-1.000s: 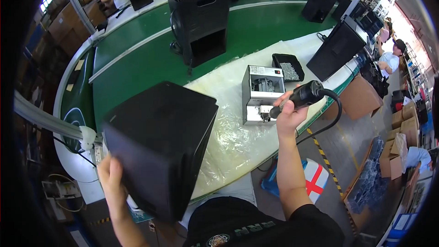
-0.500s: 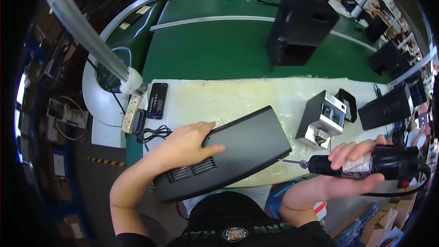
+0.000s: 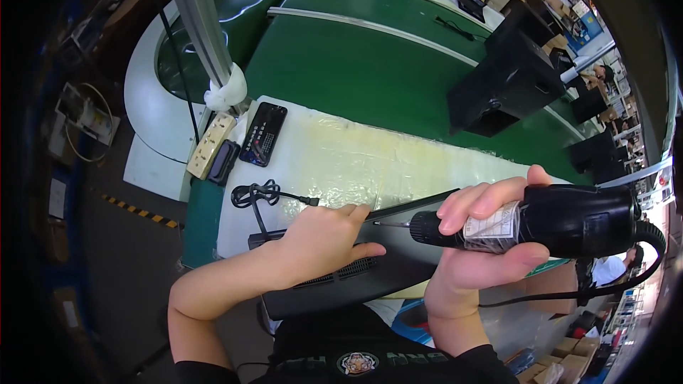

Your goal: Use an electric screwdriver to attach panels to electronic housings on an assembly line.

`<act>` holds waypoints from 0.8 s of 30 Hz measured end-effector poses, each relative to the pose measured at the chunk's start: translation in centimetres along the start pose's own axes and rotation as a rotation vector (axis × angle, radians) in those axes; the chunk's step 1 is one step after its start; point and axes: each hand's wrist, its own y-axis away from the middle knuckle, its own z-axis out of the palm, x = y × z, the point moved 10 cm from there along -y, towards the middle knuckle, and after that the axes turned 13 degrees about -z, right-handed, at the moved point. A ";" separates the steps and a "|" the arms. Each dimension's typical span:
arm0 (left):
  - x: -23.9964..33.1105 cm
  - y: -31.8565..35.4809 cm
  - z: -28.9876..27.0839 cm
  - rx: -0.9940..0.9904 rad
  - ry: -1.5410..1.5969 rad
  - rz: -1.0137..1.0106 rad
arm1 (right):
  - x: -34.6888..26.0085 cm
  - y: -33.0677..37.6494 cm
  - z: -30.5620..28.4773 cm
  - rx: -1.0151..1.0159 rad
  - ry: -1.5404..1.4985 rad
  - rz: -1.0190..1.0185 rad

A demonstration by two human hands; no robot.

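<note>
A dark grey case [image 3: 390, 264] with slotted vents lies aslant at the near side of the table. My left hand [image 3: 324, 245] is closed over its far edge, thumb stretched across the top face and the other fingers curled at the edge; their tips are partly hidden. My right hand [image 3: 491, 235] is wrapped round a black electric screwdriver [image 3: 580, 220] with a cable at its rear. The screwdriver lies almost level, pointing left. Its thin bit [image 3: 393, 225] ends over the case, close to my left fingertips. Whether the tip touches a screw, I cannot tell.
A black remote control [image 3: 263, 134] lies beside a cream power strip [image 3: 211, 146] and a metal post [image 3: 199, 21]. A coiled black cable [image 3: 257, 193] lies by my left hand. Beyond the pale table cover [image 3: 341, 142], a black speaker cabinet [image 3: 501, 89] stands on the green conveyor [image 3: 356, 64].
My right hand has brought the screwdriver leftward from beside the case's right end to over its far edge. My left hand stays on the case. The view has turned, and a silver-and-black device is out of sight.
</note>
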 end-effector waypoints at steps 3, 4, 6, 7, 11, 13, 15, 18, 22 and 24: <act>0.3 -0.1 -0.2 0.013 0.018 0.022 | -0.2 -0.1 1.3 -0.039 0.086 -0.098; 0.4 -0.2 0.0 -0.015 -0.001 0.020 | 0.1 0.2 1.7 -0.081 0.109 -0.065; 0.3 -0.3 0.3 -0.040 -0.014 0.014 | 0.4 0.6 2.4 -0.130 0.133 -0.029; 0.0 -0.2 0.5 -0.043 -0.013 0.006 | 0.5 0.8 2.9 -0.173 0.139 -0.014; -0.2 -0.2 0.8 -0.054 -0.024 -0.012 | 1.2 0.8 4.1 -0.223 0.127 -0.002; -0.2 0.0 0.7 -0.039 -0.024 -0.015 | 1.7 0.7 3.8 -0.193 0.067 -0.018; -0.1 0.1 0.6 -0.038 -0.044 -0.016 | 1.9 0.6 3.7 -0.191 0.059 -0.043; -0.2 0.8 0.4 -0.004 -0.079 -0.032 | 2.0 0.5 3.7 -0.200 0.061 -0.069; 0.1 3.5 -2.3 0.240 -0.042 0.096 | 2.4 0.7 4.1 -0.230 -0.006 -0.056; -0.4 6.5 -5.1 0.388 0.002 0.090 | 2.0 0.9 4.5 -0.250 -0.011 -0.091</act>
